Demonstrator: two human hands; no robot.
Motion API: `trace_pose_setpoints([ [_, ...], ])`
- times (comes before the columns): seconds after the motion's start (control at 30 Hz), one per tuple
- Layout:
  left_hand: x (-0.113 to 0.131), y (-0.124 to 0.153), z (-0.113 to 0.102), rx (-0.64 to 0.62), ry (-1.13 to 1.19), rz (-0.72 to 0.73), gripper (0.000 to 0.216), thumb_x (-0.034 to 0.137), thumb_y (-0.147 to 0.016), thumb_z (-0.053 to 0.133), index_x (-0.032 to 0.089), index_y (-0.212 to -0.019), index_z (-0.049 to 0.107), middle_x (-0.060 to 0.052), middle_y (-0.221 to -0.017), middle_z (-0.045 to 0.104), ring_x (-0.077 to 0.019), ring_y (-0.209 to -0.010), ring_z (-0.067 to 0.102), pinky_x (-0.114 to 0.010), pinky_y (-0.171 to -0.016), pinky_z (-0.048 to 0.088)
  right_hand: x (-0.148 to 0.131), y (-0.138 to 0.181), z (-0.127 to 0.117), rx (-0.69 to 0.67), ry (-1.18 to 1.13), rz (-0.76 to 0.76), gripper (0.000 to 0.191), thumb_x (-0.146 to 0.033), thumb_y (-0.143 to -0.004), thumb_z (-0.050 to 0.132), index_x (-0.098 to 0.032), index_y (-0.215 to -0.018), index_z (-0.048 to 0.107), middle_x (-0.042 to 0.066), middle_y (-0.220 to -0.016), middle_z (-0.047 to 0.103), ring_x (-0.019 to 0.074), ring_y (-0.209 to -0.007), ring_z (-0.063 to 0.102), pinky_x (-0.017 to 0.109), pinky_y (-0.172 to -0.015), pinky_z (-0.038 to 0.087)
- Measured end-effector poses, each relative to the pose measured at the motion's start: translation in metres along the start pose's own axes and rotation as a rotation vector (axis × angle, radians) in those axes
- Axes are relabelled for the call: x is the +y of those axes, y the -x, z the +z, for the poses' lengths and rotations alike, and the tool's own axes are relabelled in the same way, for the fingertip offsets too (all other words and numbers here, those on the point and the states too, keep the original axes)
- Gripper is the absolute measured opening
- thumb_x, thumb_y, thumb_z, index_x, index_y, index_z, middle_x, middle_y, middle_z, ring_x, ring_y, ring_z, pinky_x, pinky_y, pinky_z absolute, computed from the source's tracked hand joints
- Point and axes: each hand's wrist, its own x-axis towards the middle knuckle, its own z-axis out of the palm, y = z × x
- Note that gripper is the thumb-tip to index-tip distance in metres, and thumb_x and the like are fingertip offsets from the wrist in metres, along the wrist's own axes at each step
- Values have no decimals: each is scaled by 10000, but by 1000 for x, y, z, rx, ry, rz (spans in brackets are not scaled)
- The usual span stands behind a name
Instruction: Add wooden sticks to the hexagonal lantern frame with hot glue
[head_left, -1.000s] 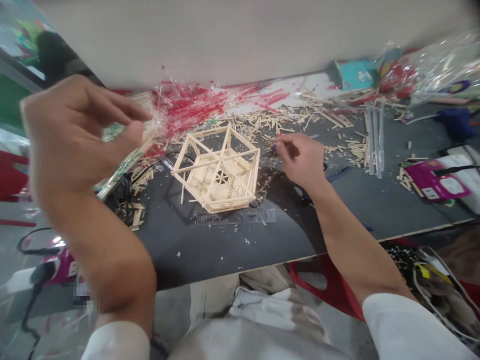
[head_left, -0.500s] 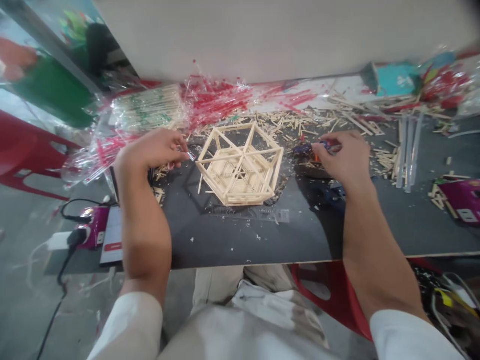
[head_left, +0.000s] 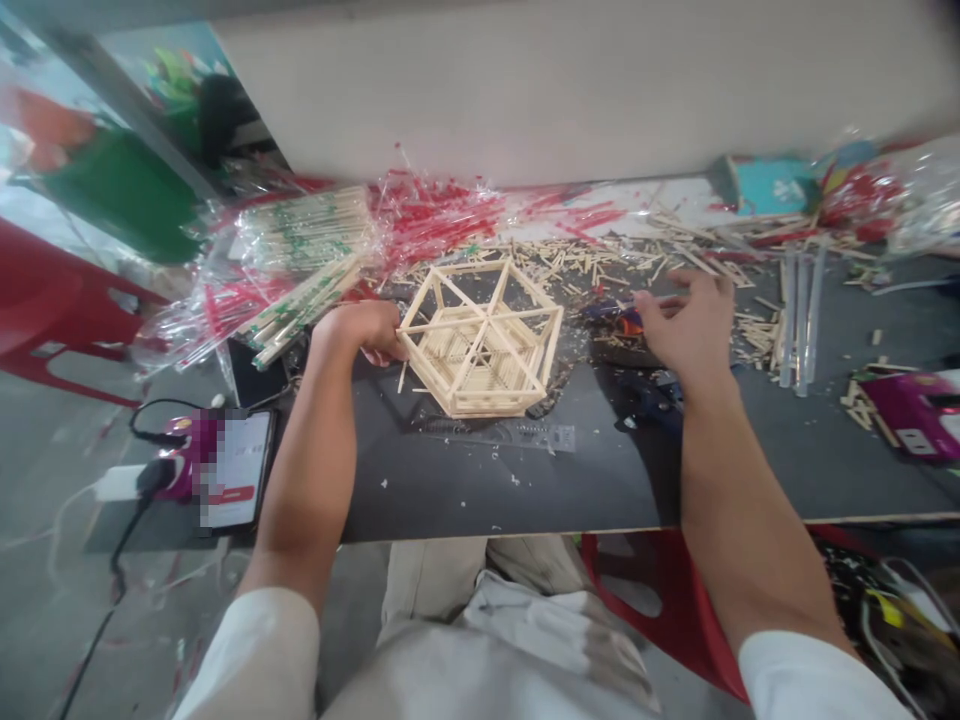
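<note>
In the middle of the dark table stands a hexagonal wooden stick frame [head_left: 487,345], with spokes across its top and tiered sticks below. My left hand [head_left: 381,334] is at its left corner, fingers curled and closed on that edge; the fingertips are partly hidden. To the right of the frame, my right hand [head_left: 690,310] is open, thumb and fingers apart, just beside a blue-and-orange tool that looks like a glue gun [head_left: 628,324]. A clear ruler [head_left: 502,434] lies in front of the frame.
Bagged wooden sticks [head_left: 307,228] and red sticks [head_left: 442,215] lie at the back. Loose stick pieces [head_left: 577,262] litter the table. Clear glue sticks [head_left: 801,320] and a purple box [head_left: 919,412] are at right. A phone [head_left: 238,470] and cabled purple power strip [head_left: 191,435] are at left.
My left hand has moved right and down onto the frame's corner; the small shiny thing at its fingertips no longer shows. My right hand's fingers have spread away from the tool.
</note>
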Motion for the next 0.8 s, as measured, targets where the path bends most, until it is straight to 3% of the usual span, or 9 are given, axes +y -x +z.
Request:
trace_pose_setpoints([
  [0.13,1,-4,3,-19,25,-48,143,266,-661,771,173,-651,664,-58,-668,728,-245,-747,768,-270,-701,594,-1,1,-1,6,31,-26,466,-272,-853,717,-140,-1294,651,237,-1445,522,167,-791,686,381,-924,589],
  [0.3,8,-3,4,-1,-20,-71,159,301,-661,758,181,-600,672,-77,-665,734,-279,-761,771,-303,-710,599,-1,3,-5,23,156,-89,605,-261,-843,700,-159,-1407,506,209,-1380,561,255,-1105,642,401,-979,550],
  [0.47,14,2,1,105,-195,-25,191,221,-696,688,175,-523,623,-94,-659,719,-281,-730,752,-316,-692,579,-2,4,-6,-168,250,-25,590,-389,-900,677,-134,-1414,537,234,-1352,595,307,-1351,509,425,-1194,379],
  [0.67,11,2,0,86,-135,-48,52,206,-680,710,162,-661,689,-98,-741,762,-256,-760,764,-277,-680,585,0,4,-7,-214,234,17,609,-437,-919,663,-114,-1426,567,235,-1344,596,303,-1286,535,415,-1177,386],
  [0.8,8,2,0,76,-121,-65,37,194,-661,706,164,-646,690,-90,-731,766,-243,-778,771,-248,-683,580,4,2,-10,-302,237,70,733,-522,-893,707,-99,-1466,537,234,-1283,643,336,-1322,534,441,-1145,409],
])
